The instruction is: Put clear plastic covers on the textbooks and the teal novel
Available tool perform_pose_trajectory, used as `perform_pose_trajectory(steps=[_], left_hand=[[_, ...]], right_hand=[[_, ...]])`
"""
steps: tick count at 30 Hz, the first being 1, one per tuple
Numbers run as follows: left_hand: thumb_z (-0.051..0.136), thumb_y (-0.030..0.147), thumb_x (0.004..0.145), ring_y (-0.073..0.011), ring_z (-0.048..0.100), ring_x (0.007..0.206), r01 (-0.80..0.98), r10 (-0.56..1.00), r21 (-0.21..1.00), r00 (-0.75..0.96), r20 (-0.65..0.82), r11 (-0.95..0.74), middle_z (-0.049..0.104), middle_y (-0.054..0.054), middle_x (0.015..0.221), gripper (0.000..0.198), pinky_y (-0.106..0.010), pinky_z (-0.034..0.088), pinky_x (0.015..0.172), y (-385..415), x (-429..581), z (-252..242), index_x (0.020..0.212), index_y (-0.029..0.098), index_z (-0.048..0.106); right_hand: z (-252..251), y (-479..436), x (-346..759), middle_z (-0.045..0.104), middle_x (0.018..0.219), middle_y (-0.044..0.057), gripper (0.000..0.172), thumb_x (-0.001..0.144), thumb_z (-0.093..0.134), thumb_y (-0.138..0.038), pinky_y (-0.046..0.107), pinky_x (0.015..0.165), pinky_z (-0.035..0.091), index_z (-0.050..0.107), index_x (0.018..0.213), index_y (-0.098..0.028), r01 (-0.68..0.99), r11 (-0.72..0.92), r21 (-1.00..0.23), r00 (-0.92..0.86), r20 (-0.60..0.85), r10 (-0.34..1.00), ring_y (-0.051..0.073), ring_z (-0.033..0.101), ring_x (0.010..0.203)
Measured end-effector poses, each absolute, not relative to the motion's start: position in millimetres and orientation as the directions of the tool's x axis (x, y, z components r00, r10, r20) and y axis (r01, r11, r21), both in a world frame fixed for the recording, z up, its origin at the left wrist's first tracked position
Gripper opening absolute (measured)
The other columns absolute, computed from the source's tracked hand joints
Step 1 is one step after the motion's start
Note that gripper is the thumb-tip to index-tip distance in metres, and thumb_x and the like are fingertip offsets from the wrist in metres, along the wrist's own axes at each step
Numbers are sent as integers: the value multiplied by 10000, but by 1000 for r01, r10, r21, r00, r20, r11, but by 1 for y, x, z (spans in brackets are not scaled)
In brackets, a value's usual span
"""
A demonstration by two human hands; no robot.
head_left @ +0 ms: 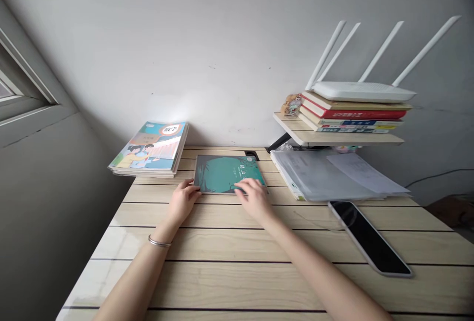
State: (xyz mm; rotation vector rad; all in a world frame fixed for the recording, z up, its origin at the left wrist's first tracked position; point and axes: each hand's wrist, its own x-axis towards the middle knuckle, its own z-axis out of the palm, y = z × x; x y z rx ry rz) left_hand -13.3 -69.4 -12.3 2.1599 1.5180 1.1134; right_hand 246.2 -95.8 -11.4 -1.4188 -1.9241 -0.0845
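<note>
A thin book (215,175) with a teal and dark grey cover lies closed on the wooden table, turned sideways. My left hand (182,199) is at its near left corner, fingers and thumb closed against the edge; a silver bangle circles that wrist. Over the right part of the cover rests my right hand (255,197), its fingers slightly bent and apart, covering some of the title. Left of the book stands a stack of textbooks (151,148) with a colourful cover on top.
Slatted table (229,281) meets the wall behind. On the right, a raised shelf (326,138) carries stacked books (355,114) and a white router (365,91) with tall antennas. Below are papers in clear folders (314,175). A phone (370,237) lies nearer, beside a thin clear item.
</note>
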Motion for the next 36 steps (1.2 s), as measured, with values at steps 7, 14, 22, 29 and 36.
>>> perform_pose_trajectory(steps=[7,14,22,29,36], left_hand=[[502,181,820,-185,648,841,761,833,430,254,492,-486,668,-64,921,230,-298,534,796,-64,-14,-15,824,221,728],[462,174,825,-187,654,785,786,835,381,292,466,-487,685,-75,897,272,-289,536,740,-64,-17,-14,776,210,727],[476,247,840,-182,653,785,799,841,381,267,470,-466,690,-63,900,269,-280,534,741,-65,-17,-12,754,227,730],[518,256,820,-184,656,770,797,852,407,237,467,-446,695,-54,890,229,-289,535,739,-64,-18,-12,720,229,723],[489,234,834,-195,665,814,804,839,372,264,476,-464,703,-67,903,251,-300,535,774,-64,-20,-13,701,218,701]], right_hand=[[-8,-79,153,676,994,59,143,872,589,-292,377,782,400,716,926,-254,807,513,-293,-322,510,798,226,554,959],[-15,-65,142,713,925,19,147,868,602,-303,335,753,405,721,822,-231,820,517,-246,-354,492,795,197,561,887],[-17,-73,196,735,894,10,75,803,683,-266,354,769,433,741,757,-254,786,520,-335,-286,549,785,198,574,868],[-22,-87,288,703,859,34,94,796,671,-251,394,784,477,750,753,-277,776,522,-354,-222,621,752,223,559,873],[-31,-94,350,648,894,54,98,796,658,-307,396,817,486,753,789,-282,769,458,-447,-141,580,802,222,579,905]])
